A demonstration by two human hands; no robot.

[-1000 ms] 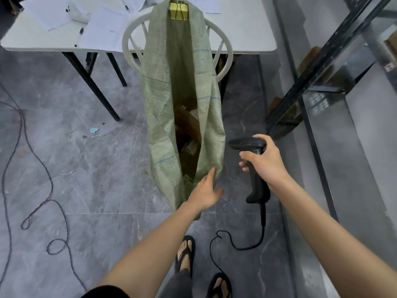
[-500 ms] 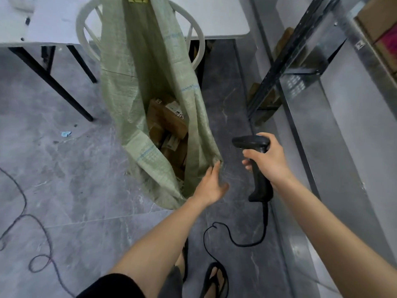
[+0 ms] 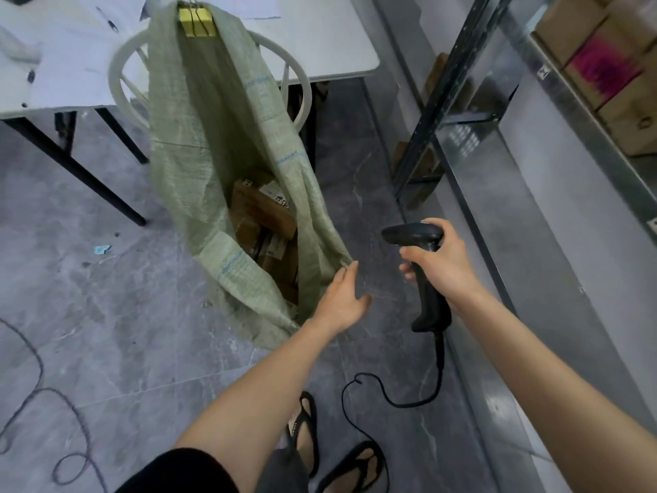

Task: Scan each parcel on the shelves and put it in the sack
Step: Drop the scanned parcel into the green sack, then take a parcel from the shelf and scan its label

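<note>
A green woven sack [image 3: 199, 144] hangs from a yellow clip [image 3: 197, 22] on a white chair [image 3: 121, 71], its mouth gaping toward me. Several brown cardboard parcels [image 3: 261, 217] lie inside it. My left hand [image 3: 343, 300] is open with straight fingers, its fingertips at the sack's near rim. To its right, my right hand [image 3: 442, 263] grips the handle of a black barcode scanner [image 3: 414, 234], whose head points left toward the sack. More cardboard parcels [image 3: 615, 69] sit on the metal shelf at upper right.
A white table [image 3: 320, 33] with papers stands behind the chair. Grey metal shelving [image 3: 533, 179] runs along the right. The scanner's black cable [image 3: 401, 396] loops on the tiled floor by my sandalled feet [image 3: 337, 453]. Another thin cable [image 3: 39, 396] curls at lower left.
The view shifted, showing more of the sack's inside and the shelf parcels. My left hand stays at the sack's rim. The right hand holds the scanner as before.
</note>
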